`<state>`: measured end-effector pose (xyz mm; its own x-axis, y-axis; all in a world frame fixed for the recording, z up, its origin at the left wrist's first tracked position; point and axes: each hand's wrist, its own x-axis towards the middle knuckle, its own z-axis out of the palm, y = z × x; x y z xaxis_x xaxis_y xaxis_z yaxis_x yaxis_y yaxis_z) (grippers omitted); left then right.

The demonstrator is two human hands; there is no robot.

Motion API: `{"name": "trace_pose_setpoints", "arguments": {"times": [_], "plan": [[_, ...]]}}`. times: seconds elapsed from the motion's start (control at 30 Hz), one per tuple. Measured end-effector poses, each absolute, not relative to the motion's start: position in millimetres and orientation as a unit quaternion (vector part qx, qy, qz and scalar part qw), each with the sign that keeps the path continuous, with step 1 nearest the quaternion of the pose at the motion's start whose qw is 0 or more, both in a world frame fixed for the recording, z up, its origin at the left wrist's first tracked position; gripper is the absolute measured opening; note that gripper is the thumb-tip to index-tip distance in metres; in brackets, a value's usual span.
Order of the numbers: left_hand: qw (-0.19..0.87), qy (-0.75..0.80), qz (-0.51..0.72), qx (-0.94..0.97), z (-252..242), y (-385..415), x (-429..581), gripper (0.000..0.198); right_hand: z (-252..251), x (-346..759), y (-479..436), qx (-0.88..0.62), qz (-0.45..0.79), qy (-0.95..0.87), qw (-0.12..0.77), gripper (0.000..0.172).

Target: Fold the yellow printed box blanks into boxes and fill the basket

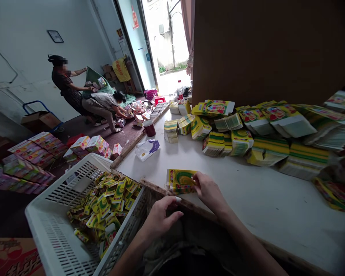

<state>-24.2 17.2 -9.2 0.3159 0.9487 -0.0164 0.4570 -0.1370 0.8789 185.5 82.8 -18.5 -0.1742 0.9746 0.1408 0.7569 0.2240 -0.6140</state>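
Observation:
A small yellow and green printed carton [180, 179] lies at the near edge of the white table. My right hand [209, 191] has its fingers closed on the carton's right end. My left hand [162, 216] hovers just in front of the table edge, thumb and fingers apart, with nothing between them. One of its fingertips wears a white cover. Below and to the left, a white plastic basket [50, 220] holds a heap of small yellow cartons [107, 205].
Stacks of flat yellow cartons [267, 151] line the table's back. A tissue pack [147, 149] and dark red mug [149, 128] stand at its left. Two people [66, 84] handle boxes on the floor beyond. Pink boxes [36, 149] are stacked behind the basket.

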Motion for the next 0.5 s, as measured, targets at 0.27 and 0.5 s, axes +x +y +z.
{"name": "trace_pose_setpoints", "arguments": {"times": [0.27, 0.5], "plan": [[0.597, 0.379, 0.527, 0.471, -11, 24, 5, 0.071, 5, 169, 42, -0.5, 0.431, -0.641, 0.392, 0.017], [0.567, 0.389, 0.659, 0.307, 16, 32, 23, 0.053, 2, 135, 25, -0.402, 0.604, -0.546, 0.418, 0.026]]}}
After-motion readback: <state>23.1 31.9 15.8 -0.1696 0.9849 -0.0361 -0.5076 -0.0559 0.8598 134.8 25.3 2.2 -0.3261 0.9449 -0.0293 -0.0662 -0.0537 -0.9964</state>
